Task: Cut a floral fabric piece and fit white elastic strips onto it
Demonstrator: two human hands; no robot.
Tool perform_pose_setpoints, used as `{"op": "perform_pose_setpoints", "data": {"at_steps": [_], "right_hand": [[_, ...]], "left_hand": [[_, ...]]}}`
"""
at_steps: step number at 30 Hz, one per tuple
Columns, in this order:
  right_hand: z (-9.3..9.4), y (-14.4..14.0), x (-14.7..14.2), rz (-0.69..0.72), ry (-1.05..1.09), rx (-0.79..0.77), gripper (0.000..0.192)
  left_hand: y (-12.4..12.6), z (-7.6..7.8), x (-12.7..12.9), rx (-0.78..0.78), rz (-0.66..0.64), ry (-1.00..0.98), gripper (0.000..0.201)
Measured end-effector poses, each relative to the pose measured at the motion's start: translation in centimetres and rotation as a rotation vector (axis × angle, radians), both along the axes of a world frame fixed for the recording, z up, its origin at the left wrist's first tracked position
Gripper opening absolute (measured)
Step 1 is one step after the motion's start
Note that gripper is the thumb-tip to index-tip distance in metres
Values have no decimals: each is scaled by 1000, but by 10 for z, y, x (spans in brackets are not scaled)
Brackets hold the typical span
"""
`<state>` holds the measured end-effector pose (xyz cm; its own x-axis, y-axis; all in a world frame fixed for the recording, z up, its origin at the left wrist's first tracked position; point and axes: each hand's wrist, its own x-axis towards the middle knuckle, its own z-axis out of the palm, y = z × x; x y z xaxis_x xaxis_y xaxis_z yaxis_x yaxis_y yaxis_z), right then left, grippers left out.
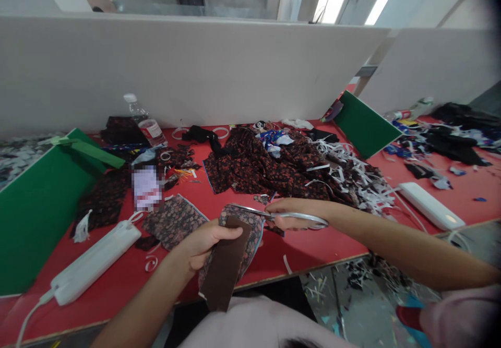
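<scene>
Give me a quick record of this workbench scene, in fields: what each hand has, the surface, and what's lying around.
left hand: grips a brown card laid over a floral fabric piece
right hand: holds scissors, blades at the fabric's top edge
surface: red table
centre: heap of floral fabric, white paper shreds to its right
left side: water bottle, white power strip, green board
right side: second white power strip

Both forearms are bare; a pale pink garment, perhaps a short-sleeved top (250,322), covers the torso
</scene>
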<state>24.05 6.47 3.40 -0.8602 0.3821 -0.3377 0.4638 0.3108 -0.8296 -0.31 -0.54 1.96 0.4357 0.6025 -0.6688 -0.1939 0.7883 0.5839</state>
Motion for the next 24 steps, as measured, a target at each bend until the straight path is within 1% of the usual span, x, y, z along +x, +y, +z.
{"op": "perform_pose_setpoints", "data": {"at_steps": [4, 10, 13, 17, 20, 24], "right_hand": [[-1, 0, -1, -10, 17, 27, 60], [-7, 1, 0, -41, -10, 41, 52], [-8, 1, 1, -41, -23, 48, 52], [-2, 1, -1, 16, 27, 87, 56], [3, 2, -4, 26, 26, 87, 58], [2, 3, -5, 25, 33, 88, 54]], "left_hand": [[0, 0, 0, -1, -1, 26, 20], [1, 2, 1, -33, -6, 51, 18], [0, 2, 1, -43, -6, 47, 19], [0, 3, 2, -31, -2, 54, 18], [0, 4, 2, -30, 1, 69, 17], [1, 3, 2, -13, 5, 75, 16]]}}
